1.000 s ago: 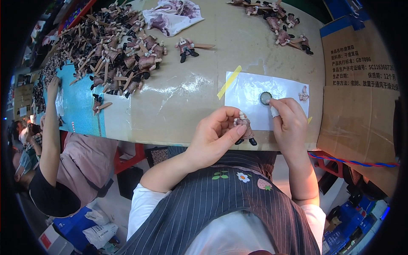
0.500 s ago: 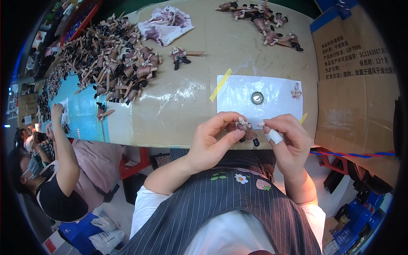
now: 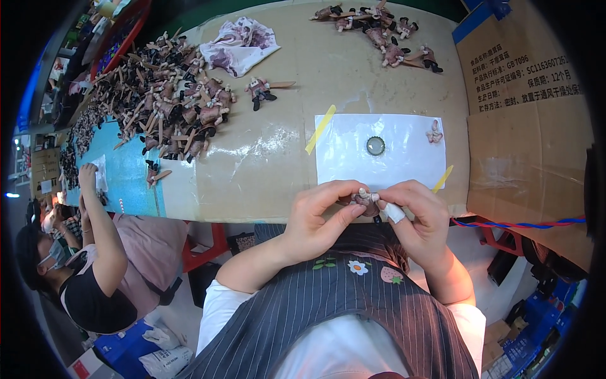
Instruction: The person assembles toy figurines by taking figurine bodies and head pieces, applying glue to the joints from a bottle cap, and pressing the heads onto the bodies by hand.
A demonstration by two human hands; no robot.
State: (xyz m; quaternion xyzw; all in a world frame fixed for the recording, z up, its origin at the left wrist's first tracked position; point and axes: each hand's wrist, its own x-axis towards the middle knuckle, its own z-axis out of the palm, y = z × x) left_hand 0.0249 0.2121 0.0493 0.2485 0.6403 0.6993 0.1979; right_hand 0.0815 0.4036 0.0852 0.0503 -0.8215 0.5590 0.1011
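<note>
Pinched between thumb and forefinger of my left hand point(image 3: 319, 218) is a small figurine point(image 3: 366, 201) with a brownish-pink body, a pale top and dark feet. My right hand point(image 3: 421, 218) is closed too, its fingertips touching the figurine's right side. The small pale piece it pinches is now mostly hidden by the fingers and the figurine. White tape point(image 3: 394, 213) wraps a digit of this hand. Just beyond both hands lies a white sheet point(image 3: 341, 167), carrying a round bottle cap point(image 3: 376, 146) and a few small pale pieces point(image 3: 434, 132).
Yellow tape point(image 3: 320, 129) fixes the sheet to the cardboard-covered table point(image 3: 252, 183). A large heap of figurines point(image 3: 170, 101) fills the left, with a smaller group point(image 3: 385, 35) at the back. A stained cloth point(image 3: 240, 45) lies behind. Cardboard boxes point(image 3: 524, 158) stand right; a co-worker point(image 3: 104, 271) sits left.
My right hand has moved left with the small pale piece and now meets the figurine. The figurine is held closer against both hands' fingertips. The view has shifted slightly.
</note>
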